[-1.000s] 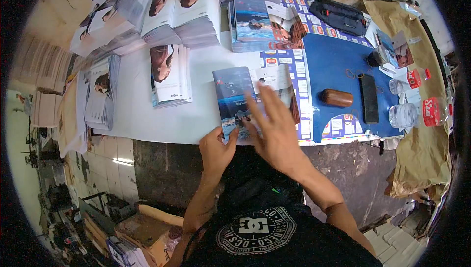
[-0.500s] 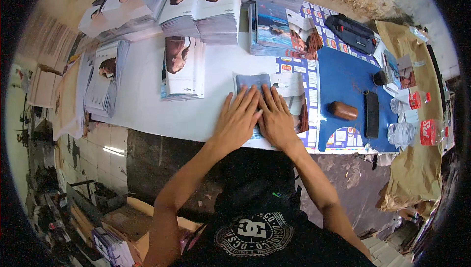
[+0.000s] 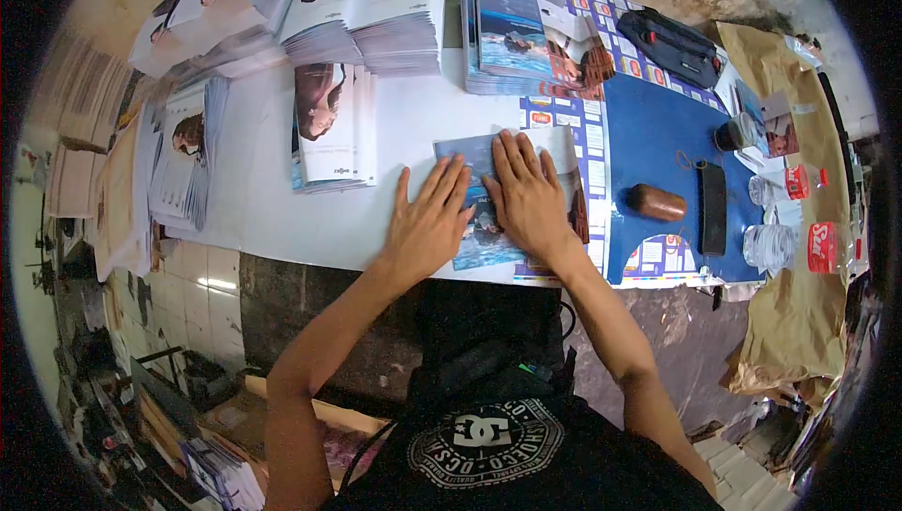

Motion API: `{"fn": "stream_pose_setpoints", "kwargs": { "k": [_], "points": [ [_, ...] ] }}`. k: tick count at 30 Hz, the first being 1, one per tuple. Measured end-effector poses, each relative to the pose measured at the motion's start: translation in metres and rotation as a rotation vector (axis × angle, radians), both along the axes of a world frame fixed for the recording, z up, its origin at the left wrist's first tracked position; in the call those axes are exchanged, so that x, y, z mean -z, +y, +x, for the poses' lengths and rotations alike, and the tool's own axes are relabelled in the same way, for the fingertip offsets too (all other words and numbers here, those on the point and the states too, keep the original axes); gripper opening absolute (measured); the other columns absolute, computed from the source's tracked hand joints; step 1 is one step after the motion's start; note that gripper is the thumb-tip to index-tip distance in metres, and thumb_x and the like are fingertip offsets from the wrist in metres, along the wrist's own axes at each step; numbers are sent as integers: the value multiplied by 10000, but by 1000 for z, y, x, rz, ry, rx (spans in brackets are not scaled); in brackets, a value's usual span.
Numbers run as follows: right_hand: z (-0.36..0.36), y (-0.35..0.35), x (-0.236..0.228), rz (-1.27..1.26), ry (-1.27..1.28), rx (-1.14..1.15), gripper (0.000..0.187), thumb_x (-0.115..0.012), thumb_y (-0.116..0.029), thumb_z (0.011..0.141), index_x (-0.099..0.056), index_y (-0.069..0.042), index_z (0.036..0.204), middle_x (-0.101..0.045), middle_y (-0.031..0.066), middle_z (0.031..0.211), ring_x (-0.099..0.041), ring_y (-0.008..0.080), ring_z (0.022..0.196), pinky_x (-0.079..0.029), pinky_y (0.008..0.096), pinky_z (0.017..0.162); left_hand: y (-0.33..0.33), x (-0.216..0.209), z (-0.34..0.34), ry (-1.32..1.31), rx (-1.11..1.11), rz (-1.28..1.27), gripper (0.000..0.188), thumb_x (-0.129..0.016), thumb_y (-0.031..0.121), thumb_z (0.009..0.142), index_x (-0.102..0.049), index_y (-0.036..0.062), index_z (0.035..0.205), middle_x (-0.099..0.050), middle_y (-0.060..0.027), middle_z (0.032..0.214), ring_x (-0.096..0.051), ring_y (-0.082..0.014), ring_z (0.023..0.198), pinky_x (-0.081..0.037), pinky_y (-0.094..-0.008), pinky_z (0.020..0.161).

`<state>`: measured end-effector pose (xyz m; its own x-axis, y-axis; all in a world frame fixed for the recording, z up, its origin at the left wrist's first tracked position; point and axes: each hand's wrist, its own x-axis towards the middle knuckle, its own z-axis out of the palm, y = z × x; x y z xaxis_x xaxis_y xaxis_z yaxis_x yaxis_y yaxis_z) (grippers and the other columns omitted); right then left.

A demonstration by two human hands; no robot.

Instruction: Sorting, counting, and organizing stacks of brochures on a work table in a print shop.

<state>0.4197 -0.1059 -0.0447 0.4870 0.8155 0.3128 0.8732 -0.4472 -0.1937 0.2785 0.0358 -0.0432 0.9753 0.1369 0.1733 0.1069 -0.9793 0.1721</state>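
Observation:
A printed sheet (image 3: 489,250) with a blue water picture on the left and a pale right side lies flat on the white table near its front edge. Across its left edge rests my left hand (image 3: 428,218), palm down with the fingers a little apart. My right hand (image 3: 529,196) lies flat over the sheet's middle, fingers stretched away from me and thumb out to the left. Neither hand grips anything. Parts of the print are hidden under both hands. Beyond my left hand sits a small pile of folded leaflets (image 3: 329,131).
Tall leaflet stacks (image 3: 399,18) stand at the back, with a pile of blue-covered prints (image 3: 515,46) beside them. Another pile (image 3: 188,149) is at the left. Rightward, a blue board (image 3: 648,149) carries a brown rounded block (image 3: 656,202), a black bar (image 3: 711,210) and plastic bottles (image 3: 769,246).
My hands have moved apart, the left one toward the left and the right one slightly rightward. More of the sheet's blue picture now shows between them.

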Motion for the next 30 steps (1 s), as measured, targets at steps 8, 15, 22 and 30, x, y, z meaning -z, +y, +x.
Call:
{"fn": "stream_pose_setpoints", "kwargs": {
  "k": [8, 15, 22, 30],
  "points": [
    [-2, -6, 3, 36, 15, 7, 554, -512, -310, 1028, -464, 3, 1483, -432, 157, 1572, -370, 358, 1470, -304, 555, 1177, 24, -17, -3, 213, 124, -26, 1159, -601, 776, 818, -208, 21, 1604, -165, -143, 1694, -158, -318, 1565, 23, -696, 1195],
    [-60, -89, -19, -117, 72, -69, 543, -523, -316, 1028, -485, 3, 1466, -466, 144, 1549, -375, 366, 1466, -291, 538, 1190, 24, -27, -4, 295, 113, -35, 1295, -650, 840, 714, -184, 32, 1613, -156, -132, 1697, -127, -333, 1568, -24, -719, 1187],
    [-12, -121, -43, 628, 872, 290, 593, -528, -455, 1037, -557, 27, 1380, -642, 190, 1289, -631, 288, 1093, -473, 415, 992, 23, -36, 2, 312, 116, -18, 1285, -647, 849, 708, -224, 27, 1600, -168, -139, 1691, -153, -348, 1559, -96, -724, 1181],
    [32, -75, -42, 465, 1812, 240, 895, -270, -700, 1030, -387, 36, 1526, -579, 152, 1386, -575, 260, 1193, -434, 408, 1064, 23, -34, -3, 310, 102, -53, 1296, -660, 852, 690, -244, 18, 1591, -178, -148, 1687, -157, -357, 1556, -112, -724, 1177]
  ]
}}
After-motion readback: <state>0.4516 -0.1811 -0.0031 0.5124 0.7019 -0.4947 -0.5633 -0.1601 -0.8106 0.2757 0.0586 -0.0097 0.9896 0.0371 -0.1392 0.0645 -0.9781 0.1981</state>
